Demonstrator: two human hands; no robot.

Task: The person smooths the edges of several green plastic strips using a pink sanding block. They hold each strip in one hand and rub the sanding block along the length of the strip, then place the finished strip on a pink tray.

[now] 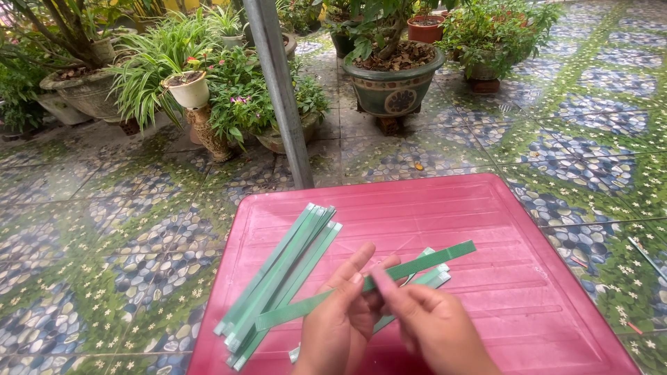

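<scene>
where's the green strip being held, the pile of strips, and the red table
green strip (424, 262), head view, on its free right half
pile of strips (278, 285), head view, middle of the bundle
red table (528, 292), head view, bare top at the right

Green strips (278, 278) on a red ribbed table (528, 278); blue-and-green pebble-patterned floor tiles (104, 229).

Green strip (424, 263) between both hands (389, 316)

Two bare hands (389, 316), no sleeves or rings in view (short nails)
</scene>
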